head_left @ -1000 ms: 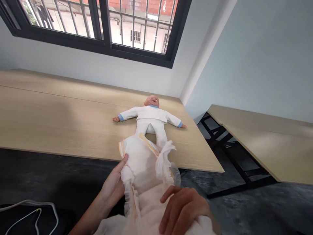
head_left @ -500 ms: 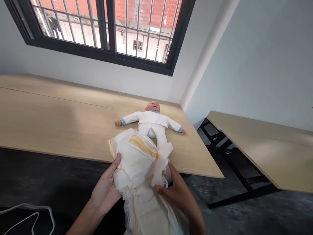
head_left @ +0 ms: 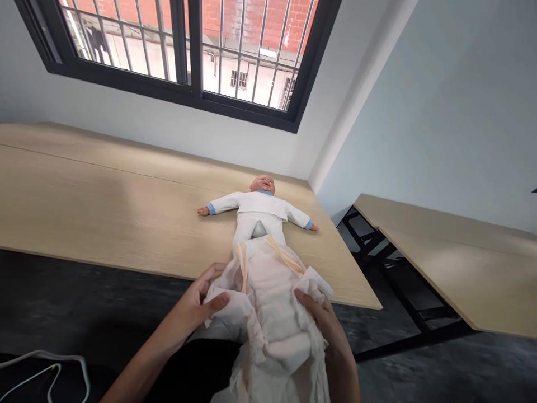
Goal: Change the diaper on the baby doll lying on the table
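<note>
A white diaper (head_left: 279, 305) with yellow-orange bands hangs unfolded between my hands, in front of the table's near edge. My left hand (head_left: 205, 299) is closed on its left side, thumb on top. On the other side my right hand (head_left: 321, 313) grips the right edge, thumb over the ruffled border; its other fingers are mostly hidden. Beyond the diaper, a baby doll (head_left: 262, 204) in white clothes with blue cuffs and collar lies on its back, arms spread. The diaper's far end covers the doll's lower legs from view.
The doll lies on a light wooden table (head_left: 104, 207) against the wall under a barred window (head_left: 193, 50). Another wooden table (head_left: 453, 252) with black legs stands to the right, past a gap. White cables (head_left: 62, 358) show at the lower left.
The diaper has opened out and its inner side now faces up. My left hand has shifted slightly right, and my right hand outward to the right. The doll stays put.
</note>
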{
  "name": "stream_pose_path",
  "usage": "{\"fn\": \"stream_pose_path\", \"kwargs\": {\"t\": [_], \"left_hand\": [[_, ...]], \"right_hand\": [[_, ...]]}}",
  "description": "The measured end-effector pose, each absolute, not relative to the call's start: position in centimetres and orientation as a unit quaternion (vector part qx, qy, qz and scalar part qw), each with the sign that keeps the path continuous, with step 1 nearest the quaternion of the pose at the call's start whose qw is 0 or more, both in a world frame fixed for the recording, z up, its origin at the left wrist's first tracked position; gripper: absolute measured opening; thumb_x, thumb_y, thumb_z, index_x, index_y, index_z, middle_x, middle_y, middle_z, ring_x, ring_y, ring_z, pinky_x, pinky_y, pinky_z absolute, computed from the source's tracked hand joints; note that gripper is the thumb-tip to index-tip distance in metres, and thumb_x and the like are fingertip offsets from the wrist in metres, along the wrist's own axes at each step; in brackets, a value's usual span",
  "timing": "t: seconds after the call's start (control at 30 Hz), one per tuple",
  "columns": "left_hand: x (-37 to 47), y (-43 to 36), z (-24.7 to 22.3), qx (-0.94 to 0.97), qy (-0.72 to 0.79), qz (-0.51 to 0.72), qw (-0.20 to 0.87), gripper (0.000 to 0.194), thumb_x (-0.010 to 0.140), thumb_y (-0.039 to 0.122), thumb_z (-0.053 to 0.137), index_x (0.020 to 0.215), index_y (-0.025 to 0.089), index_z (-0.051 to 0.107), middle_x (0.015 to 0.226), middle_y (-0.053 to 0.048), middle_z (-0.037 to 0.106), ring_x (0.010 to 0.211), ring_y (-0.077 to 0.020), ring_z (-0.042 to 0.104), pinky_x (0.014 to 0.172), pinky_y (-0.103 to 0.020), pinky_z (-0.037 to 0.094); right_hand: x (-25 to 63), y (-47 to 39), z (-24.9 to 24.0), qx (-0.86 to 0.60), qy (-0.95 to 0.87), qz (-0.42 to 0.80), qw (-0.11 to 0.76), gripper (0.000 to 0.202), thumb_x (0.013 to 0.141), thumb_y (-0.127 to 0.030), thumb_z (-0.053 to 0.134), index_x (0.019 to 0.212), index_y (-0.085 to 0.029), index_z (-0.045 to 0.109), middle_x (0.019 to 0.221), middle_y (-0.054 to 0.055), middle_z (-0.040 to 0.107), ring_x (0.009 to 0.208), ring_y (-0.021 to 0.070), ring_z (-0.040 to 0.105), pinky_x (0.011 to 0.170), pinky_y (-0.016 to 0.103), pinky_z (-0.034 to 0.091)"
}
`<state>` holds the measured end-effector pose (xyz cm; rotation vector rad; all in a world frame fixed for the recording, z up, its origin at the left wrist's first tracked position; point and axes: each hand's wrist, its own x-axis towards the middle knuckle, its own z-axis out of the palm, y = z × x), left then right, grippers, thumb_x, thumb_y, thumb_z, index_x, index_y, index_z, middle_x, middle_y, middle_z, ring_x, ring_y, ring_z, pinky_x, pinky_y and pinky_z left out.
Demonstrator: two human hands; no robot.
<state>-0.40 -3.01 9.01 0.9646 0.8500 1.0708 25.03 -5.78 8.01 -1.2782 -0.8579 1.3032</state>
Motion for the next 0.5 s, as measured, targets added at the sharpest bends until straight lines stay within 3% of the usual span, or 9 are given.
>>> {"fn": "stream_pose_path", "kwargs": {"t": [0.1, 0.2, 0.37, 0.43, 0.5], "left_hand": [[-1.6, -2.0, 10.0, 0.407, 0.386, 0.485, 0.671, 0.060, 0.060, 0.025, 0.091, 0.114, 0.022, 0.066, 0.093, -0.001, 0.072, 0.074, -0.0144, 0.067, 0.061, -0.017, 0.050], [-2.3, -0.6, 10.9, 0.354, 0.379, 0.516, 0.682, 0.065, 0.060, 0.013, 0.089, 0.118, 0.021, 0.061, 0.084, 0.002, 0.068, 0.061, -0.0091, 0.063, 0.053, -0.015, 0.048], [-2.0, 1.5, 11.8, 0.286, 0.350, 0.601, 0.660, 0.060, 0.061, 0.009, 0.086, 0.115, 0.017, 0.060, 0.104, -0.004, 0.070, 0.085, -0.0161, 0.072, 0.082, -0.024, 0.058], [-1.9, 1.6, 11.6, 0.293, 0.338, 0.615, 0.649, 0.057, 0.066, 0.016, 0.085, 0.118, 0.017, 0.061, 0.113, -0.007, 0.070, 0.099, -0.0211, 0.071, 0.090, -0.028, 0.056], [-2.0, 1.3, 11.0, 0.307, 0.344, 0.632, 0.623, 0.052, 0.069, 0.023, 0.085, 0.115, 0.018, 0.063, 0.111, -0.007, 0.071, 0.100, -0.0217, 0.071, 0.089, -0.028, 0.056]], "right_hand": [[25.3, -5.2, 7.9, -0.533, -0.392, 0.556, 0.503, 0.035, 0.069, -0.047, 0.083, 0.092, -0.021, 0.078, 0.095, 0.008, 0.076, 0.087, 0.0296, 0.072, 0.077, 0.041, 0.060], [25.0, -5.1, 7.9, -0.530, -0.428, 0.556, 0.477, 0.032, 0.071, -0.047, 0.081, 0.092, -0.023, 0.078, 0.095, 0.007, 0.076, 0.087, 0.0285, 0.072, 0.077, 0.040, 0.060], [24.6, -5.3, 7.7, -0.524, -0.404, 0.619, 0.422, 0.038, 0.065, -0.045, 0.086, 0.091, -0.018, 0.077, 0.093, 0.007, 0.076, 0.090, 0.0261, 0.071, 0.081, 0.035, 0.058], [25.2, -5.2, 7.5, -0.523, -0.375, 0.620, 0.448, 0.039, 0.064, -0.044, 0.087, 0.091, -0.018, 0.077, 0.090, 0.007, 0.076, 0.087, 0.0259, 0.072, 0.080, 0.036, 0.058], [26.3, -4.9, 7.3, -0.513, -0.346, 0.602, 0.505, 0.042, 0.066, -0.044, 0.086, 0.097, -0.018, 0.076, 0.091, 0.008, 0.076, 0.084, 0.0273, 0.072, 0.079, 0.039, 0.059]]}}
